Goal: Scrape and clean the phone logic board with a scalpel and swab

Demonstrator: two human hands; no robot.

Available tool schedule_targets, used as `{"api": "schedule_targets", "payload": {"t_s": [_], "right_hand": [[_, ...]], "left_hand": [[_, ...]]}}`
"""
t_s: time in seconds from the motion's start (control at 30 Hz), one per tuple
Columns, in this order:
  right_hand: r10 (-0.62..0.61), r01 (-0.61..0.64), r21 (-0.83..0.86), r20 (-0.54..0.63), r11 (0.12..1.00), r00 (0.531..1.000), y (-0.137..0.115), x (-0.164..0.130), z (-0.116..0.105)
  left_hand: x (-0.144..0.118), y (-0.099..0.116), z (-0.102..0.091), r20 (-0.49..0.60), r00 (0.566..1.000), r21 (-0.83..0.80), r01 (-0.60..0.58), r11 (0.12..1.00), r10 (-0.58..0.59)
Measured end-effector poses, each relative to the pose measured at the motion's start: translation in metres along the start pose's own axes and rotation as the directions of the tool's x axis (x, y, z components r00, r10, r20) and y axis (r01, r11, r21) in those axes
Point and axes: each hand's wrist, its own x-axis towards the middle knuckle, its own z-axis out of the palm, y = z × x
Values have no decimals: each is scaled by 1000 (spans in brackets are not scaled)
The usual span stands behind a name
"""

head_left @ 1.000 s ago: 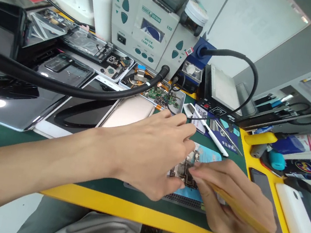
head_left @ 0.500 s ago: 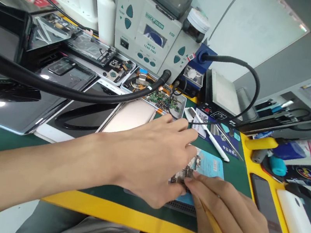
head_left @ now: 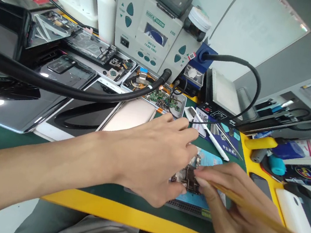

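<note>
A small phone circuit board with dark and silvery parts lies on a light blue mat. My left hand covers the board's left side, its fingers curled and its thumb at the near edge, holding the board. My right hand pinches a slim tool with a long yellow-brown handle on the board's right side. The tool's working end is hidden by my fingertips, so its kind does not show.
Behind stands a hot air station with a thick black hose arching across the left. Phones and trays of parts lie at left and behind. A white-handled tool and tweezers sit beyond the mat.
My right hand has lifted and turned, and the tool's handle has swung from steep to nearly level, pointing right. More of the board shows. My left hand has stayed in place.
</note>
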Motion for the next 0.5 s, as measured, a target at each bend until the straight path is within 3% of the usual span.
{"api": "schedule_targets", "payload": {"t_s": [0.23, 0.5], "right_hand": [[120, -145, 291, 101, 946, 988, 10, 22, -10], [173, -272, 399, 268, 875, 948, 16, 46, -19]], "left_hand": [[1, -1, 1, 18, 1000, 28, -8, 1000, 7], [1, -2, 0, 26, 999, 21, -21, 1000, 20]]}}
